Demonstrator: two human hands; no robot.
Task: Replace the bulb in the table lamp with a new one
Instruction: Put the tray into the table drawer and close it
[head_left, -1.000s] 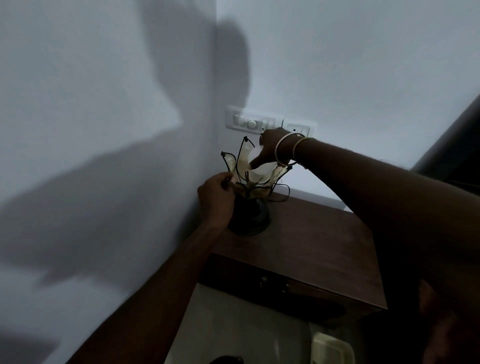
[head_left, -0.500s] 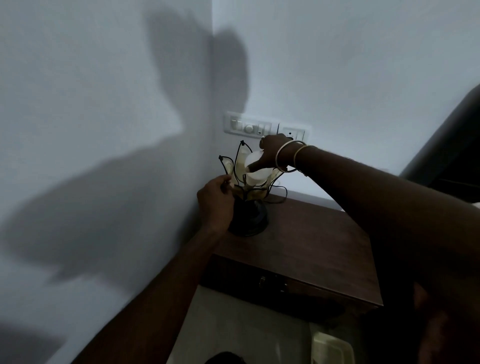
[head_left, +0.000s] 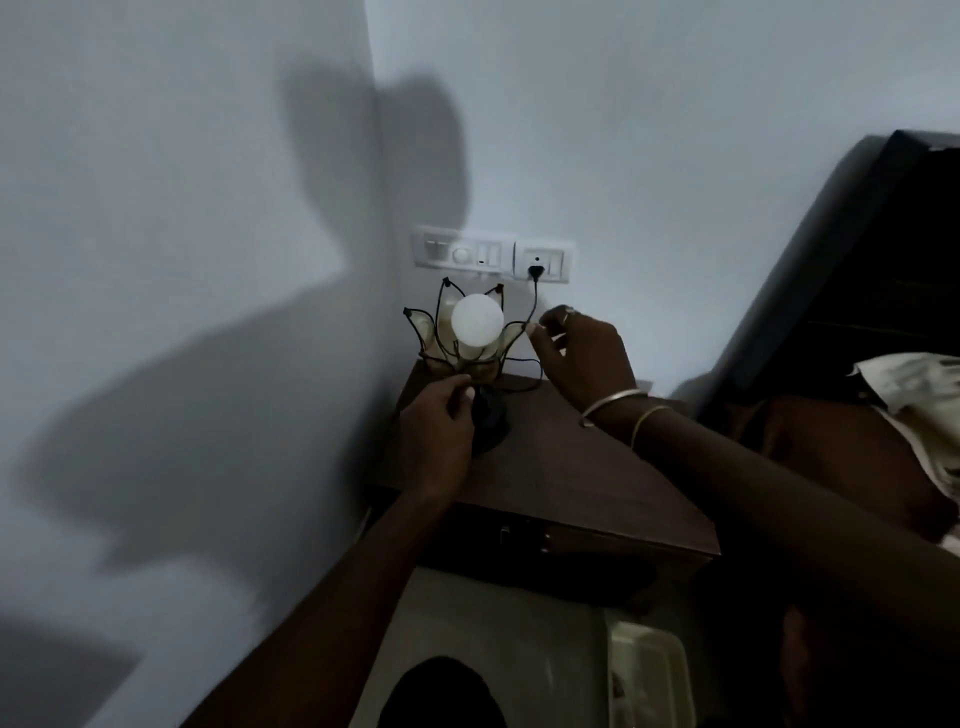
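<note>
A small table lamp (head_left: 485, 415) with a flower-shaped petal shade (head_left: 431, 332) stands at the back left corner of a dark wooden bedside table (head_left: 582, 478). A round white bulb (head_left: 477, 319) sits upright in the middle of the shade. My left hand (head_left: 436, 431) is closed around the lamp's dark stem just under the shade. To the right of the shade hovers my right hand (head_left: 582, 353), off the bulb, fingers loosely curled and apart, with nothing in it. Bangles circle that wrist.
The lamp's black cord (head_left: 535, 306) runs up to a plug in the wall socket panel (head_left: 543, 260), beside a switch panel (head_left: 462, 254). A dark headboard (head_left: 852, 270) and bedding (head_left: 924, 405) lie on the right. A pale box (head_left: 649, 675) rests on the floor below.
My right hand has come off the bulb and out of the shade, moving right and down. The bulb now shows whole. My left hand still holds the lamp.
</note>
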